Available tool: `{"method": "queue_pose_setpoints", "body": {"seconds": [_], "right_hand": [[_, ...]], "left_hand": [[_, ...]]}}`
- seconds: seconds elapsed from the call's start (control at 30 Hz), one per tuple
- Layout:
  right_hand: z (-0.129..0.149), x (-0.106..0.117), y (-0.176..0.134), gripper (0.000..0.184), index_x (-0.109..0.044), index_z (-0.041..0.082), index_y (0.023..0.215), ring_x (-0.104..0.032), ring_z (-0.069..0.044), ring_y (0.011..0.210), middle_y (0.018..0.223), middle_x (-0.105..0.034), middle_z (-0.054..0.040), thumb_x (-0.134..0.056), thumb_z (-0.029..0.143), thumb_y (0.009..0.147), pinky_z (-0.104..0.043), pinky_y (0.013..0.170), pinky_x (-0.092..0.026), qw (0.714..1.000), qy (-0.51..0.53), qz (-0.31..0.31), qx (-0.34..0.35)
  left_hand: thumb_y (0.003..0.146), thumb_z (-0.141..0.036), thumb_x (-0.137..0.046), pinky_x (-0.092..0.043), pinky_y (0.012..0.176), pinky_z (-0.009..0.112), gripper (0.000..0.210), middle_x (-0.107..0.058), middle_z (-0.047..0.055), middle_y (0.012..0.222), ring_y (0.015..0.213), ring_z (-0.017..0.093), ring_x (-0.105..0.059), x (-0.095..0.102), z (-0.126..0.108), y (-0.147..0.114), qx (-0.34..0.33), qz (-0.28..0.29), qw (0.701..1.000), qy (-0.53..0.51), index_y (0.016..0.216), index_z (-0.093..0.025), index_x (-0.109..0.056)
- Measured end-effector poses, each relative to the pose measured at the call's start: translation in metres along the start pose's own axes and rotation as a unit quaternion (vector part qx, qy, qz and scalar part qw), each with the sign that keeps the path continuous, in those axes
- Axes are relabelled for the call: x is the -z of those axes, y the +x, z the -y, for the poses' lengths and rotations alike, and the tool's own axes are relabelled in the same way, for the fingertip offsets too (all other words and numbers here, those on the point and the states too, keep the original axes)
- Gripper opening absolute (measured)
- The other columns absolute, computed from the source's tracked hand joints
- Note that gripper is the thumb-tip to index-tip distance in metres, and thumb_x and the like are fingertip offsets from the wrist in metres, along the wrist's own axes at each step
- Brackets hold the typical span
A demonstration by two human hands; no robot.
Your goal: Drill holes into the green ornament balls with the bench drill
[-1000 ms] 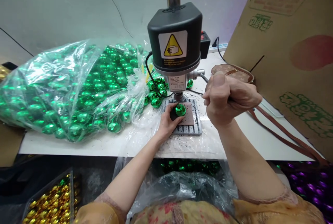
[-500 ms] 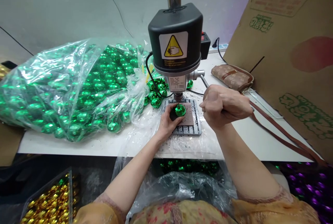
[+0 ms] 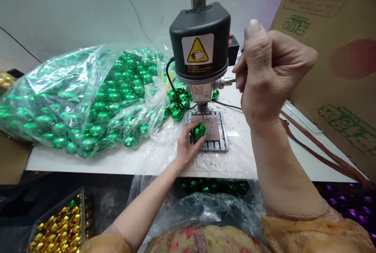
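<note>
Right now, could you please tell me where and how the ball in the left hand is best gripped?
I'd grip the ball by opposite sides, coming from the near left as the left hand does: it is round, with no handle or edge to pinch, and the drill overhead suggests leaving its top free.

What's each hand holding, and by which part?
The left hand holds a green ball by its sides; the right hand grips a metal lever by its outer end.
</note>
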State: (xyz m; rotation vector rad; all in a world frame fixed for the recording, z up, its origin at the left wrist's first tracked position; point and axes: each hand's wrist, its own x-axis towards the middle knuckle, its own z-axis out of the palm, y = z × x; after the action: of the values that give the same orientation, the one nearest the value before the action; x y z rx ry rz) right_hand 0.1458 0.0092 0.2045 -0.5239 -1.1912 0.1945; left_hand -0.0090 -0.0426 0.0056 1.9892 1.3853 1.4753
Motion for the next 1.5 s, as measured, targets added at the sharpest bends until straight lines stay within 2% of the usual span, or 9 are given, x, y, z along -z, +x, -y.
{"method": "queue_pose_setpoints", "body": {"seconds": [0.1,0.23,0.33,0.43,0.53,0.73,0.93,1.1,1.5], "right_hand": [[-0.002,0.001,-0.003,0.048,-0.049,0.017,0.048,-0.035,0.0,0.04,0.043,-0.04,0.0071,-0.055,0.038,0.092,-0.023,0.047,-0.031,1.0,-0.009,-0.001,0.005],[-0.002,0.0,-0.006,0.046,-0.049,0.016,0.048,-0.034,0.0,0.04,0.042,-0.039,0.0073,-0.059,0.03,0.091,-0.023,0.047,-0.03,1.0,0.003,-0.017,0.01],[0.0,0.0,-0.007,0.048,-0.048,0.018,0.048,-0.034,-0.001,0.039,0.042,-0.039,0.0066,-0.06,0.035,0.09,-0.024,0.046,-0.029,1.0,-0.006,-0.019,0.008],[-0.001,-0.001,-0.007,0.048,-0.048,0.018,0.047,-0.033,-0.002,0.037,0.04,-0.039,0.0068,-0.061,0.032,0.09,-0.025,0.044,-0.028,0.999,-0.002,-0.028,0.022],[-0.002,0.0,-0.007,0.046,-0.049,0.017,0.046,-0.033,-0.001,0.035,0.038,-0.039,0.0071,-0.062,0.022,0.09,-0.025,0.042,-0.026,0.999,0.011,-0.034,0.029],[0.0,0.001,-0.008,0.045,-0.051,0.018,0.047,-0.035,-0.002,0.036,0.039,-0.04,0.0071,-0.061,0.025,0.091,-0.025,0.044,-0.03,1.0,-0.005,-0.019,0.004],[0.003,0.003,-0.009,0.046,-0.051,0.018,0.047,-0.034,-0.002,0.036,0.039,-0.039,0.007,-0.062,0.033,0.09,-0.026,0.045,-0.031,1.0,-0.008,-0.017,0.002],[0.003,0.003,-0.011,0.046,-0.049,0.018,0.048,-0.034,-0.002,0.037,0.04,-0.04,0.0071,-0.06,0.029,0.091,-0.026,0.045,-0.031,1.0,0.0,-0.016,0.005],[0.0,0.003,-0.012,0.044,-0.049,0.017,0.05,-0.036,-0.001,0.037,0.042,-0.041,0.0078,-0.056,0.024,0.093,-0.024,0.045,-0.032,1.0,0.01,-0.01,0.008]], "left_hand": [[0.087,-0.035,-0.069,-0.057,0.083,0.033,0.043,-0.06,0.011,0.118,0.105,0.022,-0.064,0.025,-0.016,-0.044,-0.117,0.081,0.989,0.042,0.126,-0.024,-0.057],[0.089,-0.045,-0.065,-0.058,0.084,0.036,0.041,-0.061,0.012,0.121,0.104,0.024,-0.064,0.056,-0.03,-0.103,-0.284,0.223,0.92,0.15,0.124,-0.024,-0.06],[0.094,-0.049,-0.057,-0.057,0.093,0.038,0.039,-0.062,0.01,0.124,0.115,0.023,-0.061,0.069,-0.031,-0.109,-0.324,0.208,0.905,0.182,0.125,-0.025,-0.059],[0.096,-0.028,-0.054,-0.057,0.09,0.035,0.027,-0.065,0.009,0.117,0.11,0.02,-0.063,0.073,-0.016,-0.066,-0.244,0.079,0.945,0.202,0.123,-0.023,-0.06],[0.098,-0.025,-0.05,-0.054,0.084,0.036,0.024,-0.068,0.009,0.106,0.099,0.021,-0.065,0.069,0.012,0.005,-0.054,-0.019,0.976,0.209,0.117,-0.022,-0.063],[0.08,-0.041,-0.075,-0.049,0.079,0.039,0.026,-0.064,0.006,0.075,0.079,0.026,-0.064,0.046,0.066,0.09,0.196,-0.019,0.962,0.191,0.093,-0.02,-0.066],[0.067,-0.035,-0.082,-0.051,0.066,0.03,0.041,-0.054,-0.003,0.069,0.067,0.016,-0.058,0.049,0.063,0.084,0.286,-0.059,0.954,-0.063,0.098,-0.02,-0.06],[0.071,-0.039,-0.079,-0.056,0.074,0.029,0.048,-0.068,0.003,0.096,0.081,0.014,-0.066,0.042,0.027,0.064,0.29,-0.053,0.89,-0.348,0.111,-0.021,-0.058],[0.065,-0.042,-0.087,-0.053,0.086,0.035,0.058,-0.069,0.007,0.107,0.096,0.02,-0.067,-0.008,0.032,0.038,0.188,0.001,0.96,-0.205,0.11,-0.02,-0.058]]}}
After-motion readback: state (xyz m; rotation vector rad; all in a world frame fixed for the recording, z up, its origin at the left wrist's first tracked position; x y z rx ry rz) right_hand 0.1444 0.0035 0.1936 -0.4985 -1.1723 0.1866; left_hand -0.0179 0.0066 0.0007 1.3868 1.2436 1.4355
